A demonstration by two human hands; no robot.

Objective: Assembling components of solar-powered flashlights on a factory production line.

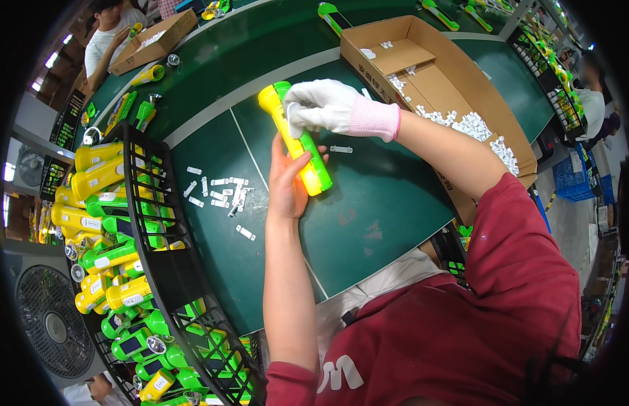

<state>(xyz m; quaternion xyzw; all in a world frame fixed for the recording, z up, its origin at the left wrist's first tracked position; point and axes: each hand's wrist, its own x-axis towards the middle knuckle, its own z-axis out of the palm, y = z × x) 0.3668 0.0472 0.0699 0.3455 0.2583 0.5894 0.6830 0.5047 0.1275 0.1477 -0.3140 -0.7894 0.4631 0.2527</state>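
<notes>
Above the green table, my bare left hand [291,181] is wrapped round a yellow and green flashlight [309,145], which is held tilted with its wider yellow head at the far left end. My right hand [322,108], in a white knitted glove with a pink cuff, bends over the upper part of the flashlight. Its fingers are pinched together against the body; whatever they hold there is hidden. Left of my left hand lie several loose small white plastic strips [245,232], and another white strip [341,149] rests just right of the flashlight.
A cardboard box [456,74] with many small white parts stands at the right. On the left, a black crate [162,271] is heaped with yellow and green flashlights. More flashlights [335,19] lie along the far side, and a person [111,40] sits at the far left.
</notes>
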